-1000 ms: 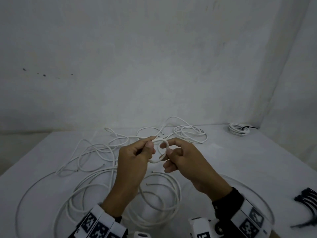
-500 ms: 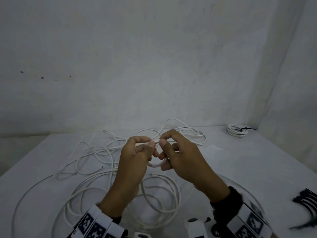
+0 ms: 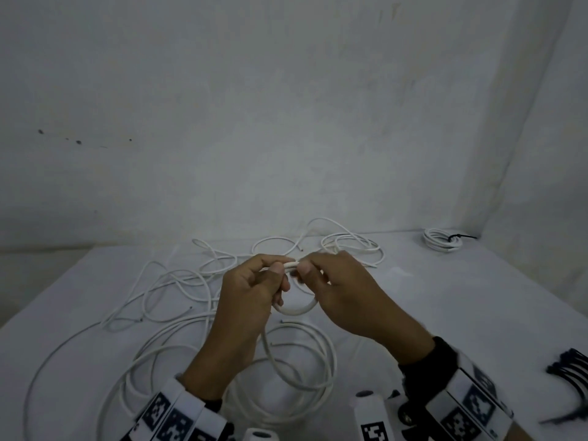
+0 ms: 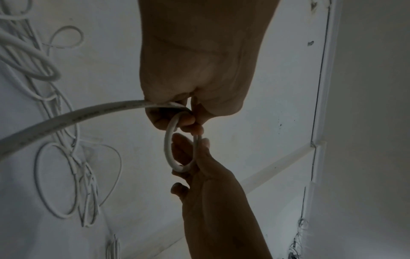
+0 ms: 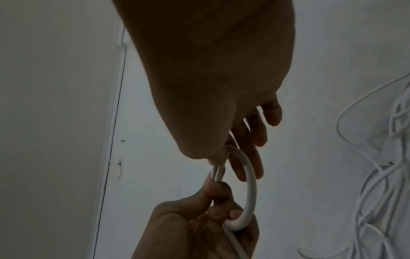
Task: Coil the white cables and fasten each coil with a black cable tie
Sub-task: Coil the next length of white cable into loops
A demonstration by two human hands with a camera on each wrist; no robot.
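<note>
A small loop of white cable (image 3: 297, 310) hangs between my two hands above the table. My left hand (image 3: 276, 272) pinches the top of the loop with thumb and forefinger, its other fingers curled through it. My right hand (image 3: 304, 268) pinches the same doubled strand from the other side. In the left wrist view the loop (image 4: 168, 149) stands on edge between my left hand (image 4: 177, 121) and right hand (image 4: 199, 157). In the right wrist view the loop (image 5: 250, 184) curves from my right hand (image 5: 224, 157) to my left hand (image 5: 219, 201). The cable's long tail (image 3: 286, 374) drops to the table.
Loose white cables (image 3: 178, 281) sprawl over the white table (image 3: 445, 313), mostly left and behind my hands. A finished coil with a black tie (image 3: 442, 241) lies at the far right corner. Black cable ties (image 3: 569, 374) lie at the right edge. Walls close the back and right.
My hands have come together at the top of the loop. The loop, held upright between them before, now hangs below the pinch, and the tail has been drawn up.
</note>
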